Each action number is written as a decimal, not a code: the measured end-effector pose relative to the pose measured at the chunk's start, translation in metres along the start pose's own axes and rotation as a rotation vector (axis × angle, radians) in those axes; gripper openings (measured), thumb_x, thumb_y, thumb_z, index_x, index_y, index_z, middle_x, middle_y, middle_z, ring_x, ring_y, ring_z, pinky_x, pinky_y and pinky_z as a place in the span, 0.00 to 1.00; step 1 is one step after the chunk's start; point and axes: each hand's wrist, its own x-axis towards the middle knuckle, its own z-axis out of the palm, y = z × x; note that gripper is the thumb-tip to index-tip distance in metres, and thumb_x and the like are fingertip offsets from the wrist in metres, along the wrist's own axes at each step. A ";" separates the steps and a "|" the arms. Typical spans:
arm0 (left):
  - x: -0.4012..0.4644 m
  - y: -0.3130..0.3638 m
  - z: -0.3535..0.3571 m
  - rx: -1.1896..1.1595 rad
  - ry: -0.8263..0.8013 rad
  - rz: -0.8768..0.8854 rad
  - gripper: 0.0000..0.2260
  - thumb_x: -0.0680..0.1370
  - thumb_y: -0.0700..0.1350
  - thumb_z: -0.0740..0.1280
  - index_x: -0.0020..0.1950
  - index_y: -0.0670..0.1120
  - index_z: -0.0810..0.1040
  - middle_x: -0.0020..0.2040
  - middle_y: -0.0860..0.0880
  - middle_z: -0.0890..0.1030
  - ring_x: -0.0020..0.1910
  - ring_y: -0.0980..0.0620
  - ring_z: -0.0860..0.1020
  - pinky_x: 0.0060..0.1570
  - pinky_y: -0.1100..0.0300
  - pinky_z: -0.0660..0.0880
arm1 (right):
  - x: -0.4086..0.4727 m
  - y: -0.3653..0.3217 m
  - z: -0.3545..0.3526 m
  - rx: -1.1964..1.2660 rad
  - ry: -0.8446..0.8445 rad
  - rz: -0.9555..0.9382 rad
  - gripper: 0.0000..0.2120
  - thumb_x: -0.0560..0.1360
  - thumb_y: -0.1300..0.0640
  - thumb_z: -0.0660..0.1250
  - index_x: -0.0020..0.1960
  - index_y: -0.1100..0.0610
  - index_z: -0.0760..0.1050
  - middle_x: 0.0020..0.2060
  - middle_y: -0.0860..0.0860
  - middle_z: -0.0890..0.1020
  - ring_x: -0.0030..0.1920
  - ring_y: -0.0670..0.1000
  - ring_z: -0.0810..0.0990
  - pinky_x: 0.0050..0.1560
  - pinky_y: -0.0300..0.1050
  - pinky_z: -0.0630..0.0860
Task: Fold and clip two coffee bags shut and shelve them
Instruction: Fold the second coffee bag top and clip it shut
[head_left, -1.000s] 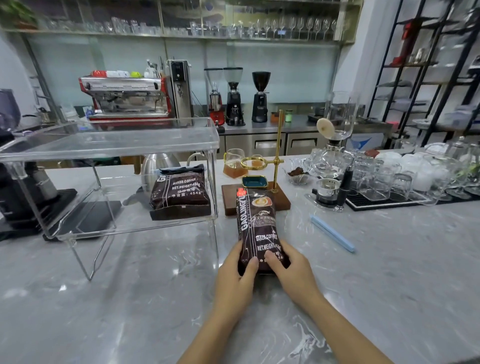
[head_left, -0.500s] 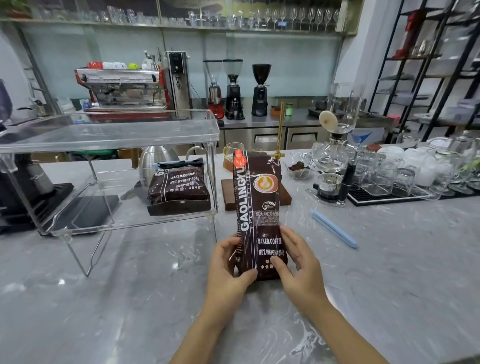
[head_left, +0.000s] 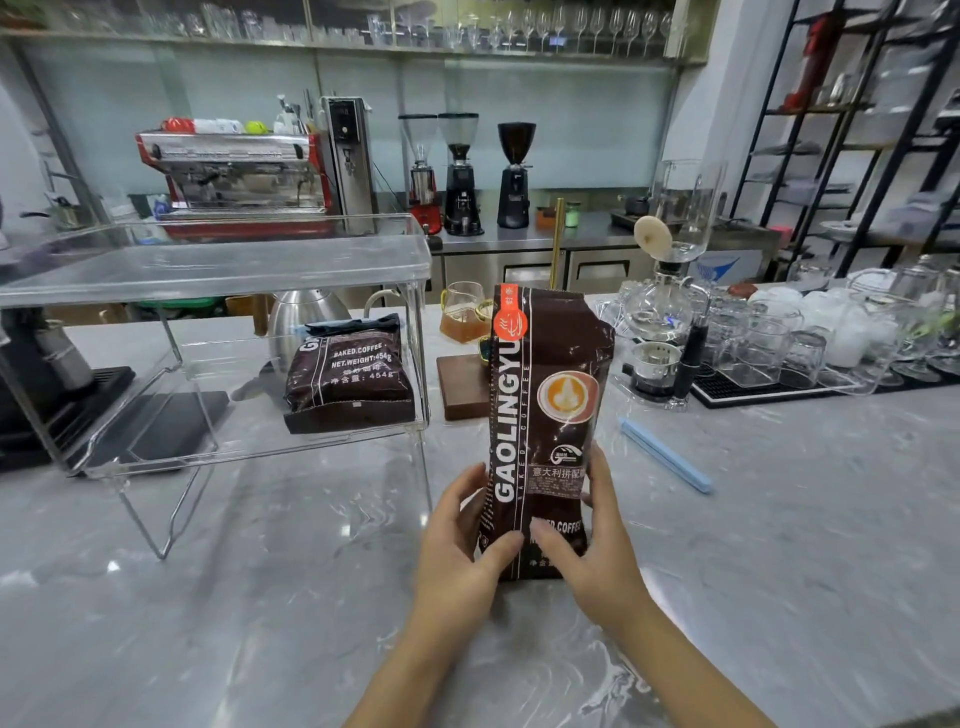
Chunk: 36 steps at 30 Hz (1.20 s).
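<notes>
A tall brown coffee bag (head_left: 545, 415) stands upright on the marble counter (head_left: 260, 597), its top unfolded. My left hand (head_left: 465, 545) grips its lower left side and my right hand (head_left: 587, 551) grips its lower right side, thumbs across the front. A second brown coffee bag (head_left: 348, 371), folded over at the top with a dark clip along the fold, sits on the lower level of the clear acrylic shelf (head_left: 218, 260) to the left. A light blue sealing clip (head_left: 665, 454) lies on the counter to the right of the held bag.
Behind the bag are a wooden stand (head_left: 462, 384) with a brass pole, a glass pitcher (head_left: 462, 317) and a steel kettle (head_left: 306, 317). A siphon brewer (head_left: 670, 291) and several glasses (head_left: 800, 338) fill the right. A black scale (head_left: 62, 395) sits at far left.
The bag lay flat on the counter a second ago; both hands have tipped it upright and slid slightly up its sides.
</notes>
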 end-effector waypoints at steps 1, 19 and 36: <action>0.000 0.000 0.001 0.013 -0.019 0.005 0.31 0.71 0.28 0.70 0.71 0.47 0.71 0.64 0.47 0.82 0.64 0.51 0.80 0.63 0.51 0.77 | 0.001 0.000 0.000 0.022 -0.016 0.021 0.42 0.71 0.60 0.71 0.78 0.46 0.54 0.73 0.46 0.71 0.71 0.44 0.71 0.71 0.49 0.69; -0.003 0.019 0.000 -0.037 -0.082 -0.170 0.21 0.69 0.53 0.75 0.60 0.53 0.78 0.55 0.51 0.87 0.55 0.52 0.85 0.50 0.60 0.80 | -0.001 0.000 -0.004 0.154 -0.131 0.152 0.38 0.67 0.57 0.76 0.71 0.42 0.64 0.61 0.41 0.82 0.61 0.44 0.81 0.55 0.36 0.77; 0.003 0.012 -0.004 -0.102 -0.045 -0.247 0.17 0.70 0.43 0.75 0.59 0.44 0.80 0.55 0.41 0.86 0.54 0.41 0.85 0.54 0.46 0.81 | 0.001 0.008 -0.002 0.156 0.006 0.158 0.32 0.63 0.57 0.80 0.64 0.54 0.72 0.53 0.51 0.85 0.53 0.51 0.85 0.54 0.50 0.82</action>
